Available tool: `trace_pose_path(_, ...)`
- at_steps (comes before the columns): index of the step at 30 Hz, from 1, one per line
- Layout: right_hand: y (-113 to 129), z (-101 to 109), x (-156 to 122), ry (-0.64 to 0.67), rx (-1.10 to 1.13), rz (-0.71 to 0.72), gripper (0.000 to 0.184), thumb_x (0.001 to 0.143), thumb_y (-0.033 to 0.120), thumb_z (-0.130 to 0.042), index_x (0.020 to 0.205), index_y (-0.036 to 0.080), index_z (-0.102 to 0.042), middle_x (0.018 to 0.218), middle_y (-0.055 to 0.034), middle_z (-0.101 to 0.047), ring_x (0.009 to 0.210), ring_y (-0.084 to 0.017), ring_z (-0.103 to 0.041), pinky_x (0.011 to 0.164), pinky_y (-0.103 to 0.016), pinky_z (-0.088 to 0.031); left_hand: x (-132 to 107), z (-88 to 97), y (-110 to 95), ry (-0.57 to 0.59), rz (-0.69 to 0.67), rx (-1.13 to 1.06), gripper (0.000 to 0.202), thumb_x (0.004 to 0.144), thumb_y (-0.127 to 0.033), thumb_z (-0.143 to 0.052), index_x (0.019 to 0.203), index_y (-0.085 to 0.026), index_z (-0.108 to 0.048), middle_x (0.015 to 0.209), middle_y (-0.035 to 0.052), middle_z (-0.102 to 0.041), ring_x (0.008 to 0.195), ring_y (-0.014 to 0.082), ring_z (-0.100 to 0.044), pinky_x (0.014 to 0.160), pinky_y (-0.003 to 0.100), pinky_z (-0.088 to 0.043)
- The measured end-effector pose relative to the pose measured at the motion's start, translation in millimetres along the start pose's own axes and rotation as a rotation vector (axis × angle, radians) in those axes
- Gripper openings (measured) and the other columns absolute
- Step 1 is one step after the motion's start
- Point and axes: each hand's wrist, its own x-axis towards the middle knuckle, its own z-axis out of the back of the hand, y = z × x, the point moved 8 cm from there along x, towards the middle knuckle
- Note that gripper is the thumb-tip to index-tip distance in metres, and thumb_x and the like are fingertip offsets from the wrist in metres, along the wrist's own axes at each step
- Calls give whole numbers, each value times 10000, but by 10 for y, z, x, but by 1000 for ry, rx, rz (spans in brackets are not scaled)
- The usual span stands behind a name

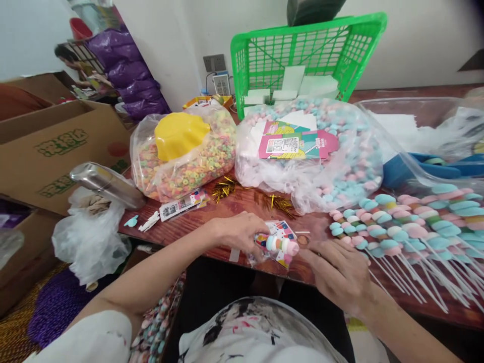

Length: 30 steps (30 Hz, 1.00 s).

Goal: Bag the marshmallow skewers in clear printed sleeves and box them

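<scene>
My left hand [247, 234] is closed around a marshmallow skewer [280, 245] with white, blue, orange and pink pieces, together with part of a colourful printed wrapper. A printed card or bag [284, 231] lies beneath it at the table edge. My right hand [340, 269] is by the skewer's pink end, its fingers curled and together; what they pinch, if anything, is hidden. A short white stick [303, 232] shows just beyond the fingertips. To the right lies a pile of twisted marshmallow skewers [401, 222], their white sticks pointing toward me.
Behind my hands stand a bag of candy rings [212, 166] with a yellow bowl [181, 132], and a bag of marshmallows [351, 151] with printed cards. A green basket [242, 65] stands behind. A steel flask [109, 184] leans at left; a person [75, 63] is far left.
</scene>
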Motion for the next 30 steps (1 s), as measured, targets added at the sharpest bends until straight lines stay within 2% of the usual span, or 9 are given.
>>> trace_pose_path(3, -36, -33, -35, -52, -13, -61, 308, 805, 7, -486, 1047, 169, -587, 836, -72, -666, 765, -169, -624, 671, -288, -480, -3, -169, 1, 79, 4, -31, 236, 645, -328, -762, 805, -186, -663, 735, -23, -669, 646, 141, -586, 613, 205, -385)
trace_pose_path(10, -141, -185, -86, 72, -2, -121, 335, 787, 0, -435, 1057, 141, -574, 849, -72, -620, 715, -159, -581, 605, -261, -460, -129, -137, -41, -162, -7, -36, 121, 761, -262, -629, 850, -180, -639, 838, 19, -677, 749, 159, -605, 682, 215, -393)
trace_pose_path(17, 10, -105, 71, 93, -15, 24, 275, 794, -27, -445, 939, 131, -619, 819, -75, -641, 739, -168, -586, 644, -296, -441, -118, -161, -22, -292, 66, -52, 127, 741, -242, -623, 842, -167, -643, 798, 42, -685, 719, 177, -612, 645, 243, -388)
trace_pose_path(21, 177, -25, 130, 104, -32, 135, 226, 839, 28, -469, 974, 109, -632, 765, -71, -649, 708, -171, -591, 626, -319, -408, -88, -195, 50, -258, 195, -47, 104, 692, -196, -624, 791, -174, -641, 744, 19, -675, 667, 167, -590, 612, 241, -375)
trace_pose_path(24, 221, -20, 144, 129, -20, 164, 235, 855, 47, -441, 956, 130, -636, 764, -60, -651, 677, -160, -587, 614, -321, -391, -66, -238, 39, -200, 191, -77, 49, 683, -216, -644, 705, -173, -633, 642, -15, -625, 603, 139, -544, 560, 227, -334)
trace_pose_path(27, 128, -86, 144, 173, 1, 82, 273, 841, 29, -405, 916, 154, -635, 814, -74, -658, 759, -178, -604, 661, -323, -425, -49, -283, -40, -159, 106, -115, 164, 702, -325, -687, 692, -168, -641, 629, -21, -608, 599, 131, -532, 558, 228, -323)
trace_pose_path(30, -4, -207, 112, 295, 33, -47, 325, 796, -2, -376, 917, 160, -630, 876, -87, -653, 821, -183, -602, 672, -305, -447, -51, -298, -64, -173, 97, -57, 231, 702, -390, -706, 769, -173, -661, 727, 8, -656, 668, 164, -569, 601, 248, -346)
